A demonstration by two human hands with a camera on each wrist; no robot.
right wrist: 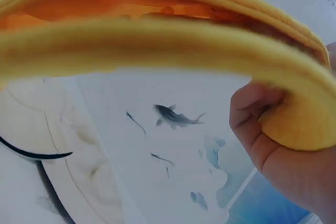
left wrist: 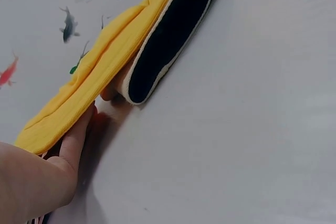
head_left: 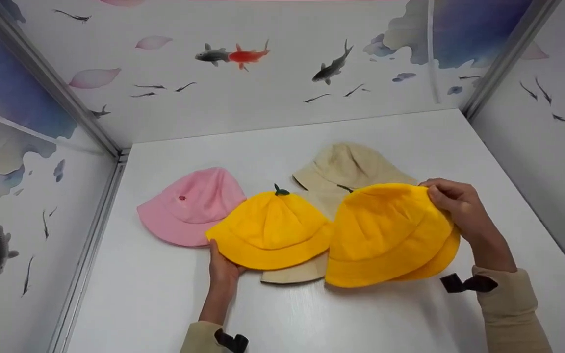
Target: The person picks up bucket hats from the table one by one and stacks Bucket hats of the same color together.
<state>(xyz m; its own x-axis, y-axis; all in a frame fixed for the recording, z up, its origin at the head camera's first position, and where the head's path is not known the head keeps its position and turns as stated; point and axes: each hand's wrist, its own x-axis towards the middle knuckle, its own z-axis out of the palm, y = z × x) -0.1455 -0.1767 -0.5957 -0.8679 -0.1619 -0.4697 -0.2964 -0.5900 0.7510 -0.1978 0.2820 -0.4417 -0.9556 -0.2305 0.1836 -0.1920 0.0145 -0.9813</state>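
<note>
My left hand [head_left: 224, 269] grips the lower left brim of a yellow bucket hat [head_left: 275, 228] with a green leaf on top. In the left wrist view, its fingers [left wrist: 76, 139] reach beneath that brim. My right hand [head_left: 461, 208] pinches the right side of a second yellow bucket hat [head_left: 385, 235], tilted and raised over the table. The right wrist view shows curled fingers [right wrist: 257, 100] on the yellow fabric, with the hat's opening toward the camera. A beige hat with a dark lining [left wrist: 168, 40] lies partly hidden under the left yellow hat.
A pink bucket hat [head_left: 199, 206] lies at the left, its right edge meeting the left yellow hat. Behind the yellow hats sits another beige bucket hat [head_left: 356, 166]. The white table [head_left: 165, 294] is bounded by panels printed with fish [head_left: 331, 68] and metal corner posts [head_left: 66, 88].
</note>
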